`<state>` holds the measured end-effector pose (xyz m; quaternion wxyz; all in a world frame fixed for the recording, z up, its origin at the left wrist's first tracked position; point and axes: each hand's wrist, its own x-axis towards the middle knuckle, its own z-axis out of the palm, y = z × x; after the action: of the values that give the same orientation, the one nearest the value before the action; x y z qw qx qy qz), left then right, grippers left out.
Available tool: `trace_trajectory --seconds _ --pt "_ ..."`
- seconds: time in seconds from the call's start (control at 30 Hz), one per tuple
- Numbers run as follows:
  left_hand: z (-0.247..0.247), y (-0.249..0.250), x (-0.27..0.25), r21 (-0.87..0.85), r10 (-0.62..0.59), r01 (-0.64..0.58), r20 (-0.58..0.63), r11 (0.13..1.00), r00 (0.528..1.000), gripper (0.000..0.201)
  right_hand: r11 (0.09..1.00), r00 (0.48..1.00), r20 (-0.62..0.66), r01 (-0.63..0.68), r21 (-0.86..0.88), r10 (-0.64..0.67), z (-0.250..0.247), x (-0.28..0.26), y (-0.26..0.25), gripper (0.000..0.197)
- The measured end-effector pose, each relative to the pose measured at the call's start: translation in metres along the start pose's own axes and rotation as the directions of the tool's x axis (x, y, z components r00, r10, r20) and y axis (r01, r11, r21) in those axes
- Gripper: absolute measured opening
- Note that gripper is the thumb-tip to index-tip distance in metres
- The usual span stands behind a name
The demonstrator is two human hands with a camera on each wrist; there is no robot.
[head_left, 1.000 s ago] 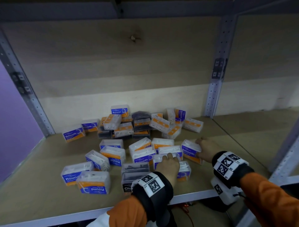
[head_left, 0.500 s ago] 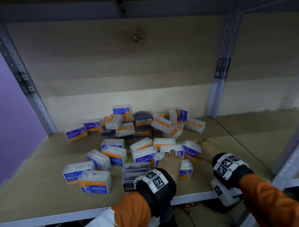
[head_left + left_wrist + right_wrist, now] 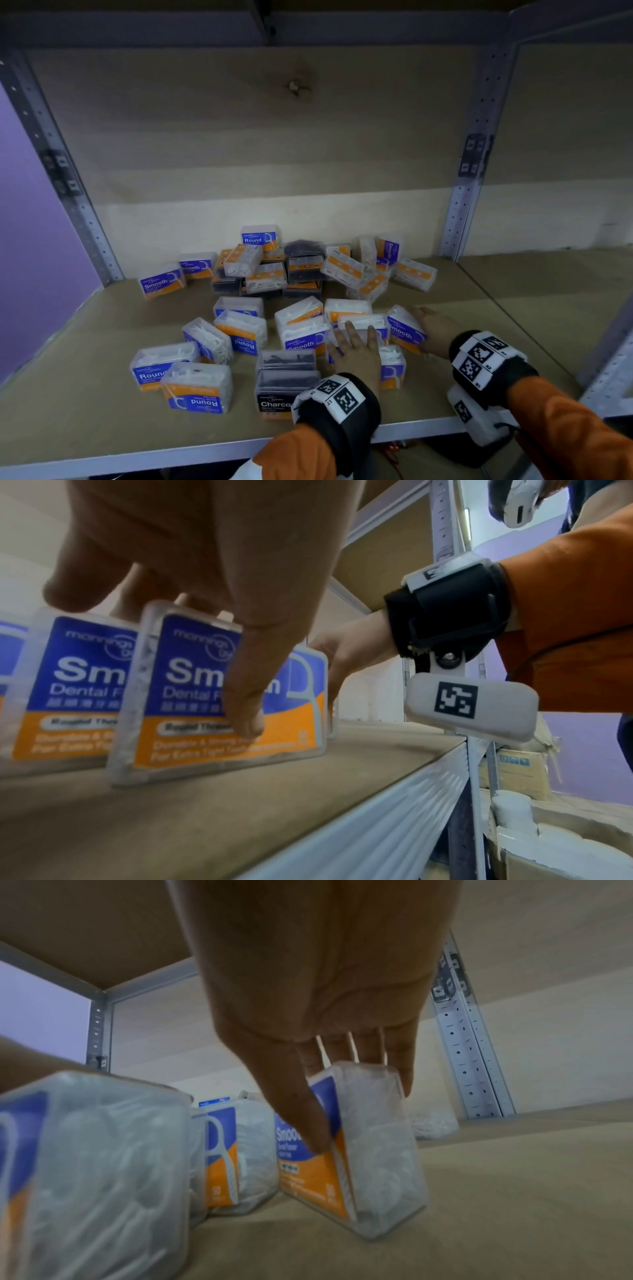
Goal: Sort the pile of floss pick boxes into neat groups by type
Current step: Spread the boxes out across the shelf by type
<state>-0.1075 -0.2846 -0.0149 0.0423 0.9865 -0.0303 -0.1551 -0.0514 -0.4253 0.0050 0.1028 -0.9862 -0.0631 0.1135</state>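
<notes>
Nearest the shelf's front edge (image 3: 205,455) stand two dark Charcoal boxes (image 3: 284,394), one behind the other; left of them sit two Round boxes (image 3: 197,390) side by side, with two more clear boxes just behind those.

Right of the Charcoal boxes, the left hand (image 3: 358,353) lies over a Smooth box (image 3: 226,693); fingers reach across its top and the thumb presses its blue-and-orange label, so the hand pinches the box, which stands on the shelf board; a second Smooth box stands just beside it in the left wrist view.

Further right, the right hand (image 3: 435,329) holds another Smooth box (image 3: 406,330), the thumb on its label face and the fingers curled over its top edge; this one is tilted, with one lower corner on the board (image 3: 514,1191).

Behind the Charcoal boxes roughly six more clear boxes cluster around the hands; the count is unsure where they overlap.

Farthest back, against the shelf's rear panel, lies the heaped pile (image 3: 301,263), about fifteen boxes; it is mostly orange-labelled clear ones, with a few dark ones and two Smooth boxes at its left end.
</notes>
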Motion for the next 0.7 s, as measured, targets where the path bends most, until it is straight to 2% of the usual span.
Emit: trace_trajectory --seconds 0.17,0.27,0.4,0.7 --pt "-0.002 0.003 0.006 -0.014 0.019 -0.019 0.019 1.0 1.0 0.066 1.0 1.0 -0.004 -0.026 0.018 0.026 -0.001 0.001 -0.001 0.057" --pt "-0.004 0.003 0.008 -0.004 0.047 -0.047 0.031 0.999 0.998 0.068 0.998 0.998 0.018 -0.058 0.006 0.057 -0.001 0.001 -0.002 0.044" --pt "-0.008 0.005 0.012 -0.002 0.071 -0.071 0.036 0.997 0.997 0.064 0.999 0.999 -0.015 -0.048 0.012 0.048 -0.005 -0.001 0.0 0.046" --pt "-0.012 0.013 0.022 0.026 0.128 -0.131 0.08 0.991 0.988 0.077 0.996 0.996 -0.027 -0.084 0.007 0.084 -0.009 -0.005 0.005 0.052"
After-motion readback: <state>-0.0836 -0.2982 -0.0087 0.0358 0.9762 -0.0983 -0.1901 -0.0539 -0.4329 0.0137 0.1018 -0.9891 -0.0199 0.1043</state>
